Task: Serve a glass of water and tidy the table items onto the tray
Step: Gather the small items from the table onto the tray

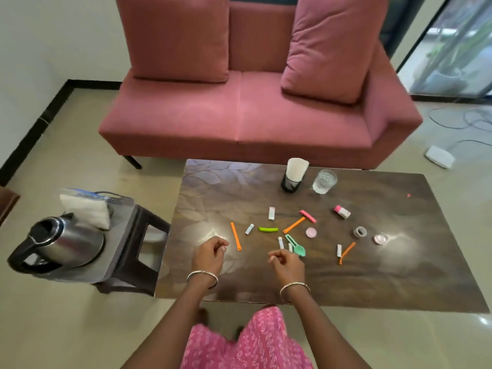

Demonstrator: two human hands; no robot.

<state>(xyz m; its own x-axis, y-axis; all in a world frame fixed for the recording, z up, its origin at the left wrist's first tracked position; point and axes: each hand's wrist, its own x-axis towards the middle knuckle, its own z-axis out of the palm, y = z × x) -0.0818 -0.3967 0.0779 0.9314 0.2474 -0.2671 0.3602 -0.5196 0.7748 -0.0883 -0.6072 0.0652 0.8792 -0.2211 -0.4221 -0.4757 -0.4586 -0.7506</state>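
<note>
Both hands hover over the near part of the dark wood-grain low table (399, 275), apart from each other. Left hand (210, 253) and right hand (288, 262) are each loosely curled, nothing visible in either. Clear drinking glass of water (324, 181) stands upright at the far side and looks filled. Small plastic items lie scattered nearer the person than the glass, between it and the hands. Orange plastic stick (236, 236) is near-left of the glass, just beside the left hand, long axis running roughly away from the person. Teal plastic spoon (296, 245) lies just beside the right hand, bowl end toward the person. Grey tray (119, 249) is well left of the glass, off the table on a dark plastic stool (138, 265), with a steel electric kettle (64, 242) on it. Left hand is nearer the tray. Tabletop is glossy with glare spots. Pink two-seat sofa (239, 115) stands behind the glass, on a tiled floor.
</note>
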